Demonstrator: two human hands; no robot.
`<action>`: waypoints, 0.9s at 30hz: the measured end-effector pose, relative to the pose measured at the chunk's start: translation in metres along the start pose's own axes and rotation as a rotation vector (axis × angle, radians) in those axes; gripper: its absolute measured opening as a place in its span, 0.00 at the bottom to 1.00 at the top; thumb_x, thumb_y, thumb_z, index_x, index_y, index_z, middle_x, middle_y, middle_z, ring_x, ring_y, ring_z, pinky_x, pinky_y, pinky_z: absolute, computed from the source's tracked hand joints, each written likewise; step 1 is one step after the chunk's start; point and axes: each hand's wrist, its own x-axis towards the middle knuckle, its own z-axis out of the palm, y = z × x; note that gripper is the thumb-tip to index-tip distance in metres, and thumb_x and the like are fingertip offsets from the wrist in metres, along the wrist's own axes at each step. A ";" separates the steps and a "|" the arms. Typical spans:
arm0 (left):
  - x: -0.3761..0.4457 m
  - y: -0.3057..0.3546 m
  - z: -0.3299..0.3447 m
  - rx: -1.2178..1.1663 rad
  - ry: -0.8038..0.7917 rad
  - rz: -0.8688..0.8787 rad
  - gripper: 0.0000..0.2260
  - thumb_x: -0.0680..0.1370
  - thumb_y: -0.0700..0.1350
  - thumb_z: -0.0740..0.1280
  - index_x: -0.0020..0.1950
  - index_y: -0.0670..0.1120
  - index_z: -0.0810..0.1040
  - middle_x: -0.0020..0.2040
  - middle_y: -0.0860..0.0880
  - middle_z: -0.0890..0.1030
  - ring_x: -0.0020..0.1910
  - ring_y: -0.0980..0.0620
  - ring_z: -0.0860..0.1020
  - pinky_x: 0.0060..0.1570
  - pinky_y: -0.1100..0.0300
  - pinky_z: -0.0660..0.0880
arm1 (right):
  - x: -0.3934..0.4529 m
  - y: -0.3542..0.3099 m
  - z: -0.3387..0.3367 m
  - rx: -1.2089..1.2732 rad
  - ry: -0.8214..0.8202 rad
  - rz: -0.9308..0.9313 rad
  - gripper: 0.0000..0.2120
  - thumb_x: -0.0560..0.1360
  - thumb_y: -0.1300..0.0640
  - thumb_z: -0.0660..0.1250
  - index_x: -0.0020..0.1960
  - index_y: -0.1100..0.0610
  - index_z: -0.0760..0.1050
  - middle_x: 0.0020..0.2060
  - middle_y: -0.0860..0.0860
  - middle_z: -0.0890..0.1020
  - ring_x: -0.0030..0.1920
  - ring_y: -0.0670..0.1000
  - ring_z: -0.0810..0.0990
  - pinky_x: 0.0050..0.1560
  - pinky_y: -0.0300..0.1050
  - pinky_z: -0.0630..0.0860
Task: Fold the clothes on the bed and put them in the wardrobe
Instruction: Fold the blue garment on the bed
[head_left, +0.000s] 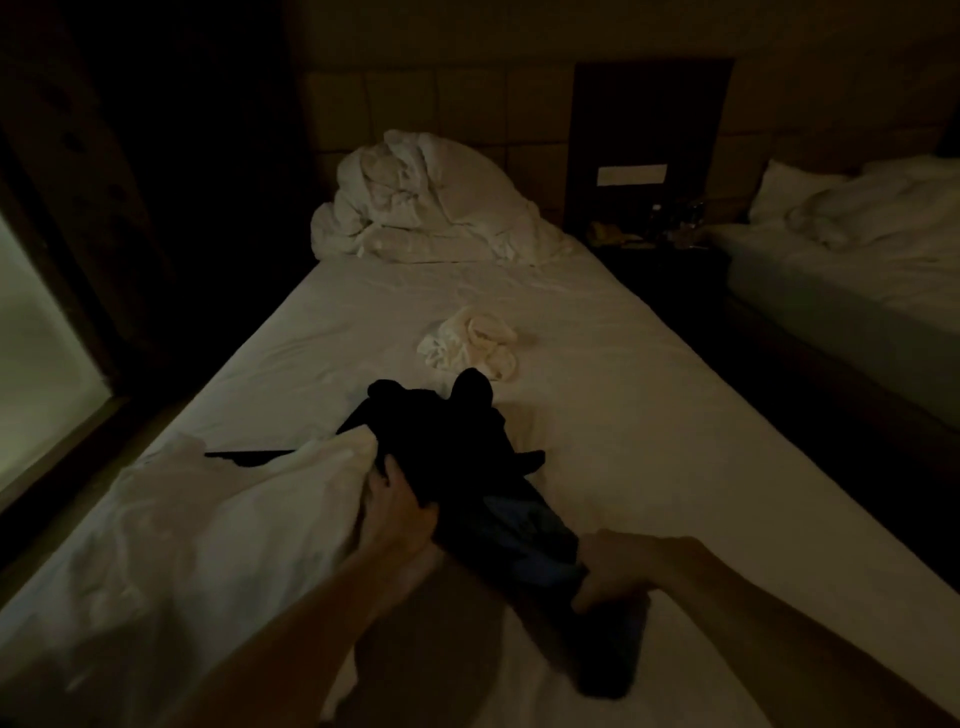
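Observation:
The room is dim. A dark garment (457, 447) with a bluish part lies crumpled on the white bed (649, 426), near its front. My left hand (400, 506) grips the garment's left side, beside a large white cloth (208, 545). My right hand (613, 571) grips the garment's near end, fingers curled over the dark fabric. A small cream garment (470, 343) lies bunched in the middle of the bed, beyond the dark one.
A heaped white duvet (426, 202) sits at the head of the bed against the padded headboard. A dark nightstand (654, 244) with small items stands to the right, then a second bed (857, 260). A dark wall and lit window (31, 353) are at left.

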 end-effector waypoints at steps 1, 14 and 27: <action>0.003 -0.002 0.002 -0.056 -0.014 -0.030 0.42 0.74 0.51 0.67 0.79 0.46 0.44 0.76 0.37 0.57 0.74 0.36 0.60 0.68 0.45 0.65 | 0.000 0.008 0.005 0.019 -0.026 0.012 0.34 0.65 0.41 0.71 0.60 0.66 0.75 0.54 0.65 0.80 0.51 0.62 0.81 0.47 0.55 0.79; 0.053 -0.009 0.023 -0.132 -0.001 0.109 0.12 0.78 0.40 0.67 0.61 0.40 0.76 0.54 0.41 0.80 0.51 0.41 0.79 0.48 0.51 0.77 | 0.044 0.006 -0.002 0.089 0.234 -0.165 0.31 0.65 0.41 0.74 0.62 0.49 0.66 0.59 0.50 0.67 0.59 0.52 0.68 0.59 0.49 0.72; 0.144 0.005 0.008 -0.316 0.041 0.202 0.39 0.76 0.35 0.65 0.80 0.56 0.47 0.78 0.42 0.57 0.69 0.43 0.70 0.59 0.56 0.71 | 0.086 0.034 -0.037 -0.368 0.577 0.115 0.30 0.78 0.54 0.59 0.76 0.43 0.53 0.70 0.53 0.65 0.64 0.62 0.69 0.61 0.57 0.70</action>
